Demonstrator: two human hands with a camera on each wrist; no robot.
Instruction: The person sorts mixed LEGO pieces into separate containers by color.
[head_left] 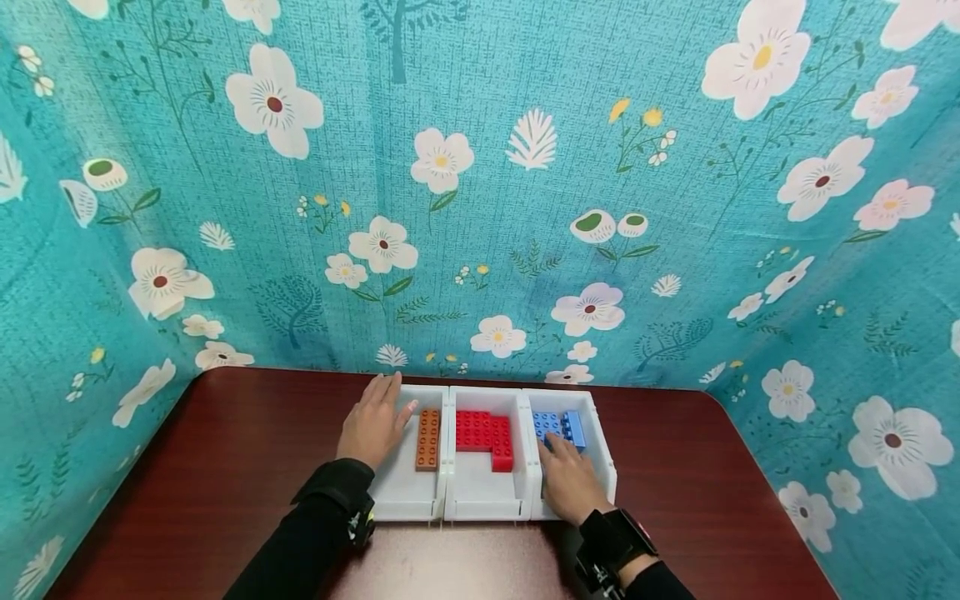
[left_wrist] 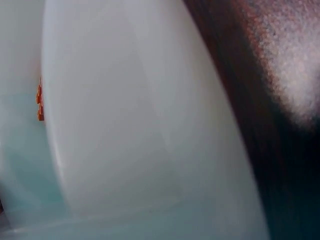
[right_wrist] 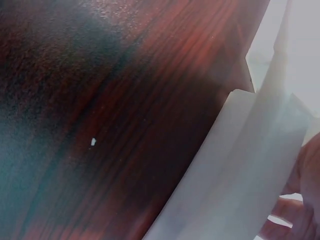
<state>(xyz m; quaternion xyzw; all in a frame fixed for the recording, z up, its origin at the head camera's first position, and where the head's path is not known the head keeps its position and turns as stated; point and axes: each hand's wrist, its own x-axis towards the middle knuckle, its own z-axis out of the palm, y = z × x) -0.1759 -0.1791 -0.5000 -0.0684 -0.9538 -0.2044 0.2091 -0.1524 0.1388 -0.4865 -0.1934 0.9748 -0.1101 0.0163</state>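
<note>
My left hand (head_left: 372, 421) lies over the left rim of the left white bin (head_left: 397, 507), its fingers straight and pointing away. Inside that bin lies an orange-brown building brick (head_left: 427, 439), to the right of the hand. My right hand (head_left: 572, 482) reaches down into the right bin (head_left: 602, 450), fingertips right at the blue building bricks (head_left: 576, 429). The hand covers part of these, and I cannot tell whether it pinches one. In the right wrist view some fingers (right_wrist: 282, 210) show beyond the bin's wall. Red building bricks (head_left: 474, 431) lie in the middle bin (head_left: 480, 508).
The three bins stand side by side on a dark red-brown wooden table (head_left: 262, 450), near its back edge. A turquoise flowered curtain (head_left: 465, 208) hangs behind the table and round both sides. A tiny white speck (right_wrist: 93, 142) lies on the wood.
</note>
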